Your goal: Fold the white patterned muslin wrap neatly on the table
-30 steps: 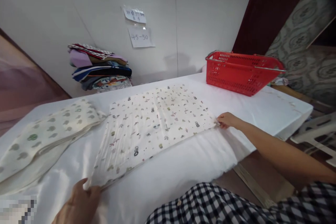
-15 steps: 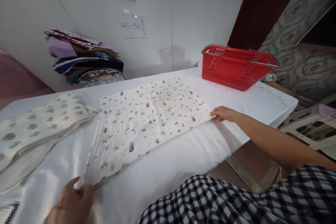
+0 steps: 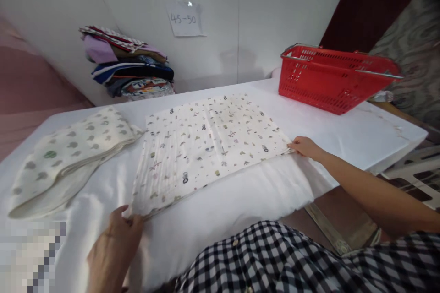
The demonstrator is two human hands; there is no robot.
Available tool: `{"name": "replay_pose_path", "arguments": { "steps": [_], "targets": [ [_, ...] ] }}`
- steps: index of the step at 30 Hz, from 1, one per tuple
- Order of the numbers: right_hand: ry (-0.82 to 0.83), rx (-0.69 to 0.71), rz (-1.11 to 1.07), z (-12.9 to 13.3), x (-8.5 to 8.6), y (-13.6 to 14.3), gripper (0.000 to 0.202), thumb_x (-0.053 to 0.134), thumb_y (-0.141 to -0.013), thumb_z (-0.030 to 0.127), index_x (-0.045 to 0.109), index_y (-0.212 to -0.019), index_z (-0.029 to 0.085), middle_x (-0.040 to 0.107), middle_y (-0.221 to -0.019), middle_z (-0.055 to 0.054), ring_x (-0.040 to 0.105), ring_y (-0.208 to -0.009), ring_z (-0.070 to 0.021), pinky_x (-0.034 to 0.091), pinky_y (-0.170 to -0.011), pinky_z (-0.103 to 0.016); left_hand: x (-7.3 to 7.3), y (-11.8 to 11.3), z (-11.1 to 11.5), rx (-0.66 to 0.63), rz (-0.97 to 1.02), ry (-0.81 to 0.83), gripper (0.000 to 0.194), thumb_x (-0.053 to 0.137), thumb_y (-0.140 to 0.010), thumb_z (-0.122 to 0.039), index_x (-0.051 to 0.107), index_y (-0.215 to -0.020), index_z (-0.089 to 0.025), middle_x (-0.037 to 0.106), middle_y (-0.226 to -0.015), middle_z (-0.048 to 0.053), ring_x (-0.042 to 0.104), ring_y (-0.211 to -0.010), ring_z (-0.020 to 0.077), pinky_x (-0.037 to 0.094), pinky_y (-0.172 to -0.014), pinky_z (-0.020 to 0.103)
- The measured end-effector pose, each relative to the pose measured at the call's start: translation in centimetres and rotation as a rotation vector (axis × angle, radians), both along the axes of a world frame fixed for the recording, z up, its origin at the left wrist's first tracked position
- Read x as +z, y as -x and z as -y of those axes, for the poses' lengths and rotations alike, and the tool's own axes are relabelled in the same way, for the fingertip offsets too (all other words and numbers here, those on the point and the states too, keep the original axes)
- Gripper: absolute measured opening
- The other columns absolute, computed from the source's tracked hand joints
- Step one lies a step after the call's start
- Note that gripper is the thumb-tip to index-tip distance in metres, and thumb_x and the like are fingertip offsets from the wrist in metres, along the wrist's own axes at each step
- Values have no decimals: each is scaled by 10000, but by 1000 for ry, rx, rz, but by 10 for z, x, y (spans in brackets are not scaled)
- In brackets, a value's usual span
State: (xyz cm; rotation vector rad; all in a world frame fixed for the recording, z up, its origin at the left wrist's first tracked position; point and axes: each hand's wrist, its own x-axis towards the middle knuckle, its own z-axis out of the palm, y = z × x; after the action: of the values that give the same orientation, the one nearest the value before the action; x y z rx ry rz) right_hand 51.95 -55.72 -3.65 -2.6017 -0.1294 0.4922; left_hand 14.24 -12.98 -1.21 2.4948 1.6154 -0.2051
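Printed cloth [image 3: 213, 142] between wide-set hands [image 3: 117, 240]

head-worn | looks forward and down | table [image 3: 357, 135] near (lower-left corner pixelated, contents unclear)

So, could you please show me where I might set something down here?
White tablecloth lies bare between the red basket, printed cloth and right hand. The left side is crowded by the dotted cloth and left hand.
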Motion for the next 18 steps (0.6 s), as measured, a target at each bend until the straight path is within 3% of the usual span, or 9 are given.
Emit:
{"name": "replay_pose_path", "arguments": {
  "steps": [3,6,8,10,14,16,18],
  "targets": [
    [172,86,133,5,-1,1,265,580,-834,455,572,-809,191,604,-600,-14,557,-566,-161,381,-539,-259,7,-1,4,-32,-17,72,501,322,-901,-442,420,-1319,-183,694,-1094,121,655,-983,333,481,-810,409],
    [315,109,238,8,7,3,338,560,-816,531,580,-822,194,646,-719,-68,585,-651,-218,397,-570,-305,11,4,-3,-45,-16,78,512,368,-895,-454,466,-1303,-160,689,-1075,128,641,-988,337,479,-823,424],
    [322,173,348,5,16,8,309,509,-847,490,587,-810,194,657,-791,-97,597,-716,-242,414,-611,-333,15,4,-6,-70,44,-14,494,414,-884,-452,506,-1274,-161,678,-1079,116,631,-994,322,479,-842,422],
    [198,298,434,-7,23,16,262,457,-875,407,602,-813,199,666,-872,-99,607,-791,-241,439,-682,-346,19,-4,-2,-161,178,-144,436,430,-891,-419,552,-1223,-164,662,-1090,104,622,-1009,285,482,-866,395],
    [-119,597,405,-55,24,35,295,420,-897,391,662,-916,223,675,-1033,-75,601,-989,-247,461,-870,-365,18,-52,21,-625,451,-165,358,402,-933,-361,610,-1128,-145,650,-1132,106,587,-1086,225,468,-946,341],
    [-205,747,381,-85,18,40,343,402,-909,404,682,-1011,235,659,-1141,-61,553,-1130,-258,418,-989,-393,10,-84,28,-883,486,-119,358,402,-949,-345,598,-1172,-145,630,-1210,120,543,-1181,229,422,-1028,380],
    [-241,880,373,-111,10,39,385,392,-915,415,676,-1113,245,610,-1267,-41,481,-1246,-261,350,-1078,-416,-2,-114,27,-1009,447,-138,395,413,-956,-369,555,-1265,-168,543,-1360,121,420,-1327,253,318,-1118,449]
  ]
}}
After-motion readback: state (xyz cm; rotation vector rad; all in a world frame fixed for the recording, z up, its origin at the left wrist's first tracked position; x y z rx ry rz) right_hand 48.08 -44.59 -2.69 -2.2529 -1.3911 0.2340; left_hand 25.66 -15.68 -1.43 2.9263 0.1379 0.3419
